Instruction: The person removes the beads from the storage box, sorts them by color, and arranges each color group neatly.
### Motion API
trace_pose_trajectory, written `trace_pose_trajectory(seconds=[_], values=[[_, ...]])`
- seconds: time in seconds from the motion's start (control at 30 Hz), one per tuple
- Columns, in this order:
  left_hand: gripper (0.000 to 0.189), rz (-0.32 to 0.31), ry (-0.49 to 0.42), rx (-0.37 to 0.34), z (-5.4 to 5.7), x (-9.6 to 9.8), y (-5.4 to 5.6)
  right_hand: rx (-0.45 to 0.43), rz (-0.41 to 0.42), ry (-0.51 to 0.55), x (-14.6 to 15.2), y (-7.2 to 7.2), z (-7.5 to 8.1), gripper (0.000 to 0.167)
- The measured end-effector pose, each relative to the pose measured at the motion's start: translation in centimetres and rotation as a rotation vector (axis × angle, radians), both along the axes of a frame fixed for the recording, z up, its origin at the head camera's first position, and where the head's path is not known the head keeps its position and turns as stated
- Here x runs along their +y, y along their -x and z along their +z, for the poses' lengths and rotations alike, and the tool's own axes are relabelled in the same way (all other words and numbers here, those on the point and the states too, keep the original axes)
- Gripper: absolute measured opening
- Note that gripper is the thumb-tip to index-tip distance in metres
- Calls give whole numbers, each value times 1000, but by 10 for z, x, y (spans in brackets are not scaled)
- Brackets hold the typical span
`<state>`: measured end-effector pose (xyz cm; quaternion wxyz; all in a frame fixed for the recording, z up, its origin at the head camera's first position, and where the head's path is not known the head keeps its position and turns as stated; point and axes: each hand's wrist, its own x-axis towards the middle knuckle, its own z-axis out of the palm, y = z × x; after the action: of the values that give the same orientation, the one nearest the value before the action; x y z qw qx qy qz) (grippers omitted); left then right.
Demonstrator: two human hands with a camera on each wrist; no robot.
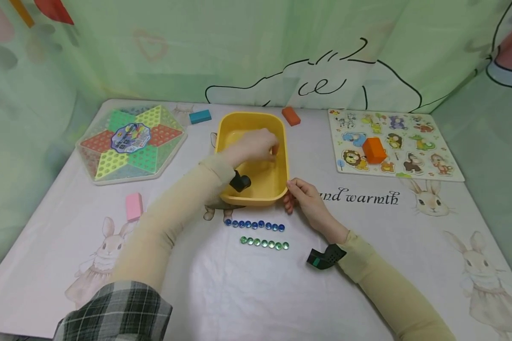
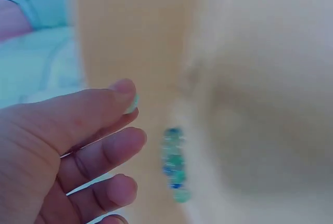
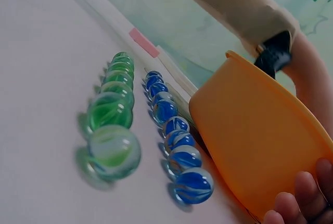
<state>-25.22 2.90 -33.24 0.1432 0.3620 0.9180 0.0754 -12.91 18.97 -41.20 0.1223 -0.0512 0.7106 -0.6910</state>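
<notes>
My left hand (image 1: 258,144) is over the inside of a yellow plastic bin (image 1: 228,195). Its thumb and index finger pinch a greenish glass marble (image 2: 134,104), mostly covered by the fingertips. Several green and blue marbles (image 2: 174,164) lie in the bin, blurred in the left wrist view. At the bin's near right corner, my right hand (image 1: 306,201) holds the rim, thumb on top and fingers against the outer wall. In front of the bin lie a row of blue marbles (image 1: 254,225) and, nearer to me, a row of green marbles (image 1: 264,243).
A Chinese checkers box (image 1: 132,142) sits at the left. On the right, an orange block (image 1: 374,150) stands on an animal puzzle board (image 1: 426,158). A blue block (image 1: 200,116), a red-orange block (image 1: 291,116) and a pink block (image 1: 134,207) lie around the bin.
</notes>
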Motion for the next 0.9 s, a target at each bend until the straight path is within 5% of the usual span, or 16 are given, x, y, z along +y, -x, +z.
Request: trace_pose_trajectory(seconds=[0.13,0.4,0.63,0.9], values=[[19,-5,-118,-6,9,-24,-20,-13,8,-11,-2,-1,-2,23],[20,43,-320,-14,12,-80,-85,-1,-17,-28,-1,-1,0,23],[15,45,-340,-50,-8,-109,-124,11,-13,-3,-1,0,1,24],[10,7,-240,-46,-30,-119,-145,16,-17,15,-3,2,0,26]])
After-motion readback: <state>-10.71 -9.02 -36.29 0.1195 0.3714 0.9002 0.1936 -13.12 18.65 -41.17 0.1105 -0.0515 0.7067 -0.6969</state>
